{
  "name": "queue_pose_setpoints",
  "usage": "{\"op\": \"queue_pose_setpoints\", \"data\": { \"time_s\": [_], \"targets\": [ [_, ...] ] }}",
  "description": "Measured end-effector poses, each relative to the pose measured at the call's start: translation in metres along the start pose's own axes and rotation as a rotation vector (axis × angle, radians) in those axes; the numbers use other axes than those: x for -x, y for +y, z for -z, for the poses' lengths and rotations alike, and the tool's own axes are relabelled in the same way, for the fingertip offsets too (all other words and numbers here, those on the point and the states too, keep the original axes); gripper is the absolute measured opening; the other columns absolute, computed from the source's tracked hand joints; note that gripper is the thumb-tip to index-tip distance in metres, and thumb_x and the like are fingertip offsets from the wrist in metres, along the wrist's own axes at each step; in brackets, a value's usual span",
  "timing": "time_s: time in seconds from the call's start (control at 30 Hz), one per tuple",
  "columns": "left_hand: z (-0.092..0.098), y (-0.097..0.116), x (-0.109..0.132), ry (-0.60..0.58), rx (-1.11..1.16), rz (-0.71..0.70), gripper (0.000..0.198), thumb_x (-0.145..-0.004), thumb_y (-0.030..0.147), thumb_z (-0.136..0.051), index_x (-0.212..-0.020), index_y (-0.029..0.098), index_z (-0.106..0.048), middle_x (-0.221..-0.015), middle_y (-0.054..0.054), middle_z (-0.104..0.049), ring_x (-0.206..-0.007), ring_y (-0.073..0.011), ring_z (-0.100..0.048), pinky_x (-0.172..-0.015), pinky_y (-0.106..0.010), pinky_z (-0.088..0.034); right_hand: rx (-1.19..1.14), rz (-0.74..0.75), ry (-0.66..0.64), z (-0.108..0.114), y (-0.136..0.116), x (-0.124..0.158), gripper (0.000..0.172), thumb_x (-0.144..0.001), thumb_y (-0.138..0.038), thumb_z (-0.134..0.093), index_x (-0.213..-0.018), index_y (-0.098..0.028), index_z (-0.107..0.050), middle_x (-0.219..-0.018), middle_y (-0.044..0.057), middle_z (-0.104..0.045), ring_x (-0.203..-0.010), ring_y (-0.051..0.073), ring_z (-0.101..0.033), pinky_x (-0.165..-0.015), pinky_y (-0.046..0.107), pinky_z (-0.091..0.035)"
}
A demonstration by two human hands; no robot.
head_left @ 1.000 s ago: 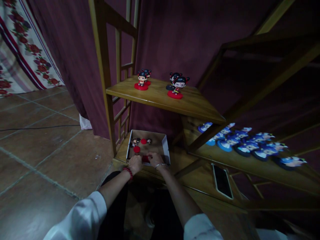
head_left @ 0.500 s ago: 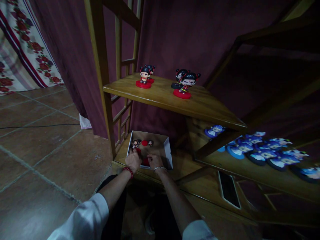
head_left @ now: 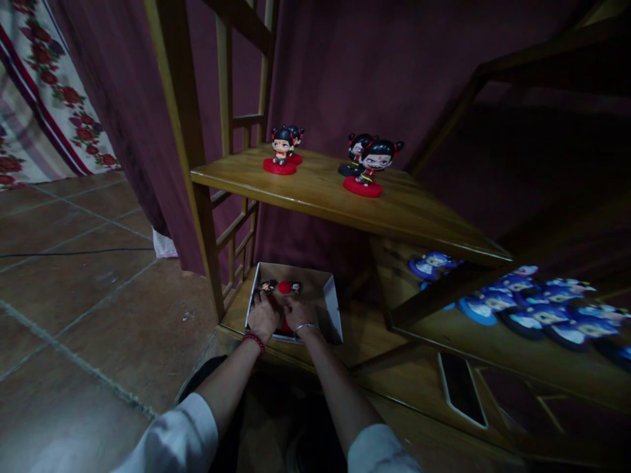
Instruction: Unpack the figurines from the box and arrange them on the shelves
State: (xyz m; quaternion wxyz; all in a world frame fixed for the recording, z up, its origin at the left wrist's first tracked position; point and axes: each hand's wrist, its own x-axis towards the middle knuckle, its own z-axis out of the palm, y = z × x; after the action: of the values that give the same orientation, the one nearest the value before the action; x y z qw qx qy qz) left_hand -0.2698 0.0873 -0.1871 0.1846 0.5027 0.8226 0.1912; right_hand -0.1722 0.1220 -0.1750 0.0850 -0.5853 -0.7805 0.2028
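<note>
A shallow open cardboard box (head_left: 323, 325) stands on the low shelf, and both my hands reach into it. My left hand (head_left: 263, 316), with a red bead bracelet on its wrist, lies at the box's left side with fingers outstretched and apart, close to a small dark-haired figurine (head_left: 267, 286). My right hand (head_left: 297, 313), wearing a silver bangle, is curled near the middle; anything between its fingers is hidden. A red disc (head_left: 284, 288) and another small figurine (head_left: 296, 288) lie beyond my hands. More red shows between and beneath them, partly covered.
Black-haired figurines (head_left: 375, 161) on red and dark bases stand on the wooden shelf (head_left: 305, 190) above the box. Several blue-haired figurines (head_left: 537, 309) stand on the right shelf. A phone (head_left: 462, 389) lies below them. Slatted wooden side (head_left: 239, 246) borders the box's left.
My right hand has moved slightly left, nearer my left hand. My left hand's fingers look more spread over the box's left part. The view has shifted slightly.
</note>
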Motion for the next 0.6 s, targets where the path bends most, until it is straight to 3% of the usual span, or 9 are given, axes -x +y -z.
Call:
{"op": "queue_pose_setpoints", "data": {
  "time_s": [0.27, 0.47, 0.6],
  "targets": [
    [0.002, 0.001, -0.004, -0.009, 0.1, -0.012, 0.051, -0.074, 0.019, -0.047, -0.123, 0.008, -0.037, -0.127, -0.021, -0.038, -0.106, -0.0237, -0.051, -0.087, -0.029, -0.038, -0.04, 0.027, 0.001, -0.02, -0.006, -0.028, 0.034, -0.076, -0.015, -0.043, -0.104, -0.027, -0.056, -0.097, 0.004, -0.066, -0.088, 0.017, -0.061, -0.076, 0.025, -0.044],
    [0.004, 0.0, -0.009, -0.013, 0.238, 0.017, 0.041, -0.078, 0.021, -0.043, -0.118, 0.01, -0.044, -0.124, -0.018, -0.043, -0.105, -0.021, -0.052, -0.086, -0.026, -0.04, -0.142, 0.11, 0.028, -0.024, -0.014, -0.037, 0.039, -0.074, -0.011, -0.042, -0.104, -0.031, -0.057, -0.092, 0.0, -0.067, -0.085, 0.017, -0.062, -0.077, 0.025, -0.044],
    [0.005, 0.0, -0.012, 0.019, 0.292, -0.006, 0.037, -0.076, 0.013, -0.043, -0.113, 0.012, -0.048, -0.116, -0.014, -0.052, -0.106, -0.019, -0.05, -0.087, -0.025, -0.04, -0.19, 0.132, 0.05, -0.027, -0.016, -0.039, 0.038, -0.073, -0.01, -0.043, -0.101, -0.032, -0.059, -0.086, -0.002, -0.068, -0.081, 0.016, -0.062, -0.076, 0.024, -0.045]
  ]
}}
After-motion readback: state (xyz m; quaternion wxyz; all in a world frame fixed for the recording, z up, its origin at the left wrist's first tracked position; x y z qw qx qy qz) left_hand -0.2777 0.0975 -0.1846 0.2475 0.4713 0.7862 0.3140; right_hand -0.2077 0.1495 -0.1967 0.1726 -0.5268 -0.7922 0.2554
